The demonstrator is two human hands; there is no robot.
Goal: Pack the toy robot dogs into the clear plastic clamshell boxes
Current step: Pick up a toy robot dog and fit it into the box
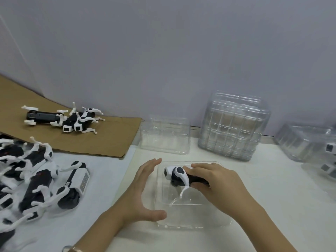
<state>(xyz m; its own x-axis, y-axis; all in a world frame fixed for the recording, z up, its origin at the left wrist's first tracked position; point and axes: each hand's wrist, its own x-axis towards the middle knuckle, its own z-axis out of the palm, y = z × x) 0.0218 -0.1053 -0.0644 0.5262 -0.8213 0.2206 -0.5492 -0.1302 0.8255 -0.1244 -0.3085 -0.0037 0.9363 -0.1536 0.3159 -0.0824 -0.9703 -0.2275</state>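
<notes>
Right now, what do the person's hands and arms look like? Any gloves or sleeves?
The left hand and the right hand are both bare, with no gloves. No sleeves show on the forearms. A thin band sits on the left wrist, partly cut off by the picture's lower edge.

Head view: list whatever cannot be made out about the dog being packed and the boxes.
All head view.
toy robot dog: rear half hidden under the right hand holding it.
clamshell box: clear walls; cannot tell whether the dog's feet touch its floor.
packed boxes: cut off by the right edge; count unknown.
dog pile: blurred, cut off by the left edge.
box stack: nested layers too faint to count.
</notes>
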